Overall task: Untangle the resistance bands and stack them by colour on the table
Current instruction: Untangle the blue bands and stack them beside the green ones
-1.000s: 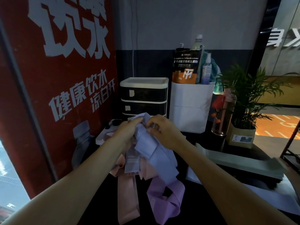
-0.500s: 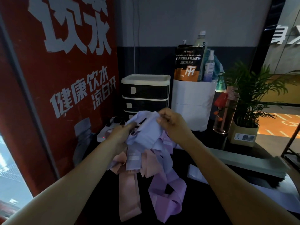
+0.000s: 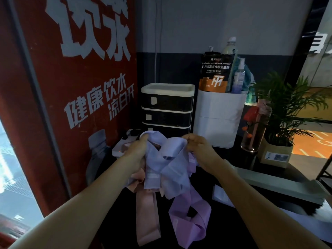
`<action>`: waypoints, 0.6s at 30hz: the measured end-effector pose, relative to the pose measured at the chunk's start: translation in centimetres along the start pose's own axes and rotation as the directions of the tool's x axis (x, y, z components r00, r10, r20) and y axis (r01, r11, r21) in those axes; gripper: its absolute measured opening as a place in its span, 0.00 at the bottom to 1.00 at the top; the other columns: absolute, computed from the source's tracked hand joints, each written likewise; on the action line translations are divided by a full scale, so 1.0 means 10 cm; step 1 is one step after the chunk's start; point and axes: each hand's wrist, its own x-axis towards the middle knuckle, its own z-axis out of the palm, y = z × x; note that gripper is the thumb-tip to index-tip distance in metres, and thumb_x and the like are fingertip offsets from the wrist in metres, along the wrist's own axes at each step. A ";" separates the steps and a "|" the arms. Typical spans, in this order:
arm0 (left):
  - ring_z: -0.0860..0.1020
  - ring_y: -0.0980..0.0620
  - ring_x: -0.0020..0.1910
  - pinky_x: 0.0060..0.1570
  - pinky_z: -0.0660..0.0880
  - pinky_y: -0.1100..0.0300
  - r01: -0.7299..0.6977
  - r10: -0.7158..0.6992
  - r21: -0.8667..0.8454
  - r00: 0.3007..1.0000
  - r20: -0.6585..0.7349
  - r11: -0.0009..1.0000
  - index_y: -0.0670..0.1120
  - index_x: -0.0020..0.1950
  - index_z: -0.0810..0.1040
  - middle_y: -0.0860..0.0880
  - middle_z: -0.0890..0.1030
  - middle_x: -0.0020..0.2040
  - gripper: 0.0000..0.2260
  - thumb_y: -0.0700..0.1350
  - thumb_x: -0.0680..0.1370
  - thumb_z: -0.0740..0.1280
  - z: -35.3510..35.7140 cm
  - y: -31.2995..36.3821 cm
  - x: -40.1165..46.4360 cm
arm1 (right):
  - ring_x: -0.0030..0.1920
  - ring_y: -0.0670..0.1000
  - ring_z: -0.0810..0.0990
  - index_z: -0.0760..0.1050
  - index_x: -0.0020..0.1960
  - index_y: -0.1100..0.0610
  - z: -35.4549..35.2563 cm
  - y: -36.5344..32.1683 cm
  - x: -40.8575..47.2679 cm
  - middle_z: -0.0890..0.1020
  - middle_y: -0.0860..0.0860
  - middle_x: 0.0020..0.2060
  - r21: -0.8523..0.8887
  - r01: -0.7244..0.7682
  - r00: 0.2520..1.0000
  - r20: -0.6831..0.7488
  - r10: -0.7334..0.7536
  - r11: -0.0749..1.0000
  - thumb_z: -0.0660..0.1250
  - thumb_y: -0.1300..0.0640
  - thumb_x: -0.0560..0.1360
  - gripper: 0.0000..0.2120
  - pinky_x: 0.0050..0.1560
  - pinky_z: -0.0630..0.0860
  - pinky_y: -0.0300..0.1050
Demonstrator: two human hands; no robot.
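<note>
A tangle of flat resistance bands hangs between my hands above the dark table (image 3: pixel 239 159). My left hand (image 3: pixel 137 153) grips the top left of a pale blue band (image 3: pixel 168 166). My right hand (image 3: pixel 199 147) pinches the same blue band at its upper right. A pink band (image 3: pixel 146 218) dangles down from the knot to the table. A purple band (image 3: pixel 190 218) loops below on the right, twisted on itself. The blue band crosses over the others and hides how they are knotted.
A black-and-white drawer unit (image 3: pixel 168 106) and a white bin (image 3: pixel 218 119) with a pouch and bottles stand behind. A glass bottle (image 3: pixel 255 126) and potted plant (image 3: pixel 285 119) sit right. Flat pale sheets (image 3: pixel 280 184) lie at right. A red poster wall (image 3: pixel 71 87) borders left.
My hands have moved apart, spreading the blue band wider between them. The hanging pink and purple bands have shifted a little.
</note>
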 end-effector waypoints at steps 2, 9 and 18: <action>0.74 0.51 0.36 0.40 0.74 0.58 0.006 -0.007 0.031 0.999 0.045 0.999 0.38 0.63 0.72 0.46 0.75 0.40 0.18 0.50 0.81 0.58 0.06 -0.06 -0.05 | 0.42 0.53 0.70 0.77 0.37 0.62 0.06 0.03 -0.03 0.74 0.55 0.38 -0.052 -0.062 0.995 0.082 0.066 0.997 0.62 0.62 0.67 0.05 0.43 0.67 0.44; 0.76 0.41 0.54 0.60 0.73 0.49 -0.005 0.000 0.135 0.999 0.042 0.991 0.37 0.65 0.71 0.39 0.77 0.55 0.21 0.51 0.81 0.56 0.17 -0.07 -0.03 | 0.38 0.49 0.74 0.76 0.39 0.67 0.16 -0.03 -0.11 0.78 0.62 0.36 -0.499 0.111 0.977 0.213 -0.002 0.860 0.71 0.58 0.72 0.12 0.40 0.68 0.39; 0.73 0.47 0.31 0.34 0.70 0.58 -0.158 0.149 0.208 0.987 0.056 0.965 0.43 0.34 0.72 0.44 0.74 0.31 0.14 0.48 0.75 0.69 -0.20 0.10 0.02 | 0.37 0.49 0.73 0.73 0.39 0.54 -0.08 -0.18 -0.01 0.77 0.52 0.34 -0.108 0.206 0.954 -0.201 -0.224 0.973 0.63 0.64 0.77 0.10 0.39 0.69 0.43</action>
